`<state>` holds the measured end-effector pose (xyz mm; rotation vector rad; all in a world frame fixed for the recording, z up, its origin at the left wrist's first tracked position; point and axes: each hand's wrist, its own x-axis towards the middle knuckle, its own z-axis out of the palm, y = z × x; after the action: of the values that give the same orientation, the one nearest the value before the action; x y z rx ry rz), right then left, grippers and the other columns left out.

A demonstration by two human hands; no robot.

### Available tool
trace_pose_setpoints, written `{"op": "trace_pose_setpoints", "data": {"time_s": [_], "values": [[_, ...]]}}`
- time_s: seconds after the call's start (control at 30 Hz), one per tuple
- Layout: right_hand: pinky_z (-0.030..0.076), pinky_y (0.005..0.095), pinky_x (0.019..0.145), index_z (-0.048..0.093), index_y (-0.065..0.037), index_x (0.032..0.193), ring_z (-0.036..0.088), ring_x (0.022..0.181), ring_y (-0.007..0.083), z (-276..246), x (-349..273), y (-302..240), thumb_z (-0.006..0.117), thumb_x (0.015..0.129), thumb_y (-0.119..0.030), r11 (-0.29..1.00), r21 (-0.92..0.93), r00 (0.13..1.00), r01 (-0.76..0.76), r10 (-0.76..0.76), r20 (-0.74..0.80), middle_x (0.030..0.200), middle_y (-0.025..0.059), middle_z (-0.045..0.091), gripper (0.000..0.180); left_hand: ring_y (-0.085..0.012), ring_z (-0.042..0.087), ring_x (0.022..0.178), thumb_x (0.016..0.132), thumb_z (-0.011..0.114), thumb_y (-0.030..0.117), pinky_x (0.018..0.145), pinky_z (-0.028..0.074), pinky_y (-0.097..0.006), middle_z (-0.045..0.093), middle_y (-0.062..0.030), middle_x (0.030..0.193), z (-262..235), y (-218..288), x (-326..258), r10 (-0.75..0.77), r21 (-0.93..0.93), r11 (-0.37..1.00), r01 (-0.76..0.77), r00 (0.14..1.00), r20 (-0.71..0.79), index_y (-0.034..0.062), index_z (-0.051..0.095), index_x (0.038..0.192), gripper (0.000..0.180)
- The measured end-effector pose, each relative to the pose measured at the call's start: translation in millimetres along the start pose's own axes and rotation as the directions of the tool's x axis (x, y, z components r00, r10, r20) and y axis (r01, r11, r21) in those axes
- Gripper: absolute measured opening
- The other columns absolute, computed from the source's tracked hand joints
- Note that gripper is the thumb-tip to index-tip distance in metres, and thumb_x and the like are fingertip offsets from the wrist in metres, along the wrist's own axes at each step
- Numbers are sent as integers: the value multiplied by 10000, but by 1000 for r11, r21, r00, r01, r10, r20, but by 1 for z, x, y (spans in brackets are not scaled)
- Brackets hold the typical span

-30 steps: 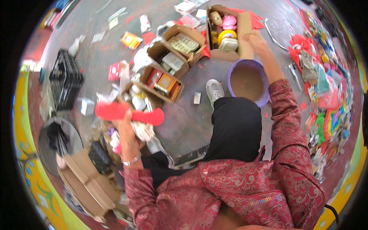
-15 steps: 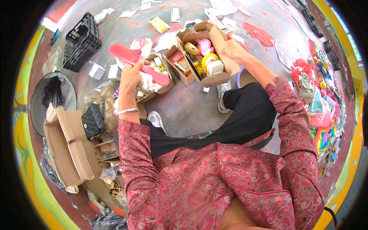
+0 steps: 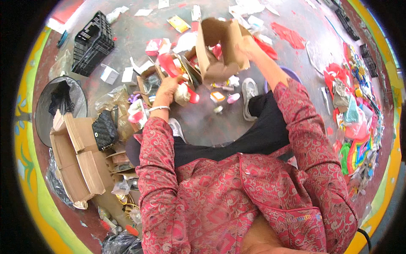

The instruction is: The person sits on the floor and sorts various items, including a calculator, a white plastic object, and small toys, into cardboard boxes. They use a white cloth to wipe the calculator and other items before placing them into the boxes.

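- My right hand (image 3: 249,45) grips the side of a brown cardboard box (image 3: 220,48) at the upper middle of the frame, lifted off the floor and tipped so its flaps hang open.
- My left hand (image 3: 167,86) is closed around a red and pink toy (image 3: 171,67), just left of the box and apart from it.
- Small packages lie on the grey floor (image 3: 207,122) under the box, among them an orange-edged packet (image 3: 218,96) and a pink piece (image 3: 233,98), beside my grey shoe (image 3: 249,91).
- The barest stretch of floor is the patch between my knees, at the centre of the frame.
- A black crate (image 3: 92,42) stands at upper left, its edge near scattered white cartons (image 3: 109,74).
- At left, a round black bin (image 3: 59,103) touches flattened cardboard (image 3: 76,156), with a black quilted purse (image 3: 105,130) beside it.
- A heap of bright plastic toys (image 3: 355,127) lines the right rim.
- A yellow flat packet (image 3: 178,23) lies near the top.
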<state>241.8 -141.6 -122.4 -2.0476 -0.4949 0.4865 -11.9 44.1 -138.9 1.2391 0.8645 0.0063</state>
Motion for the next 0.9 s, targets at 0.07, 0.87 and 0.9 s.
{"op": "trace_pose_setpoints", "data": {"time_s": [0.07,0.87,0.9], "values": [[397,314,466,588,74,722,519,552,169,1,2,-11,563,734,-101,932,-302,979,199,-174,108,601,95,551,177,-208,573,546,709,621,126,507,460,-326,593,-89,685,-16,-5,-2,-51,11,999,52,997,-61,-36,599,799,187],[464,360,590,588,73,900,561,690,222,-87,-3,-65,572,739,-61,722,685,960,97,114,-256,787,140,595,210,-266,612,747,773,491,43,633,503,-350,617,-162,867,-32,-9,16,169,20,986,-168,975,-142,-19,472,1058,292],[461,357,596,593,67,893,561,693,222,-89,-4,-61,578,737,-70,736,669,961,101,102,-257,779,137,597,208,-270,612,755,764,495,35,629,499,-350,620,-155,875,-15,-2,7,180,57,983,-173,971,-157,-8,480,1063,302]]}}
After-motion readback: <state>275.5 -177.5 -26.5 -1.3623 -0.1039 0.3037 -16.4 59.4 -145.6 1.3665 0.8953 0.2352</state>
